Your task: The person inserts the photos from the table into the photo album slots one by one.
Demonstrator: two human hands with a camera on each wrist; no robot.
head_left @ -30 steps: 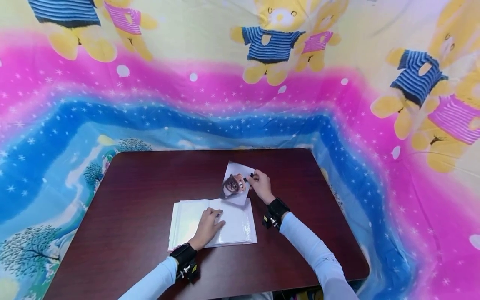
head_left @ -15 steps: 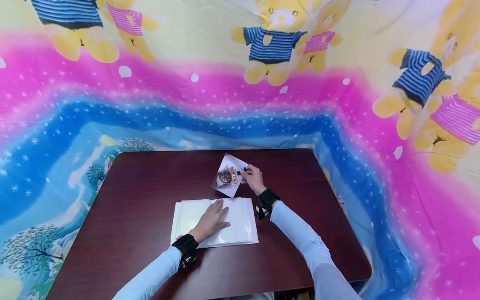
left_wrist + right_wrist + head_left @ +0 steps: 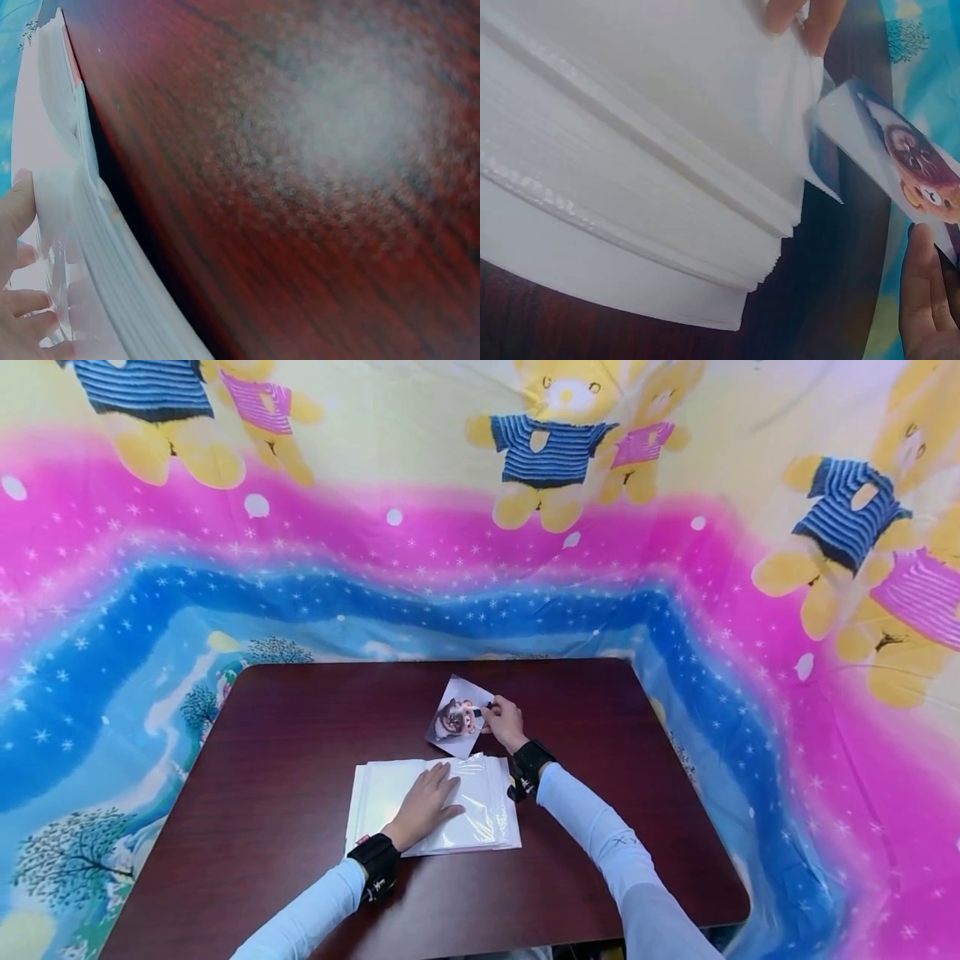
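An open photo album (image 3: pixel 375 802) with white pages and clear plastic sleeves lies on the table. My left hand (image 3: pixel 426 806) rests on its pages, fingers extended toward the top edge; in the left wrist view those fingers (image 3: pixel 26 304) touch a glossy sleeve. Just beyond the album's far edge, my right hand (image 3: pixel 504 724) pinches a photo print (image 3: pixel 456 718) by its right side. The print shows a dog's face and a brown bear on a pale ground. A small black thing (image 3: pixel 480 712) shows at the right fingertips; its kind is unclear.
The dark red-brown table (image 3: pixel 315 718) extends around the album on all sides. A cloth (image 3: pixel 420 577) printed with bears hangs behind and beside it. Each wrist wears a black strap (image 3: pixel 377 860) with a camera.
My right hand has carried the print left, off the album's top edge. My left hand has slid forward and flattened on the page. The clear sleeve beside it now looks creased and raised.
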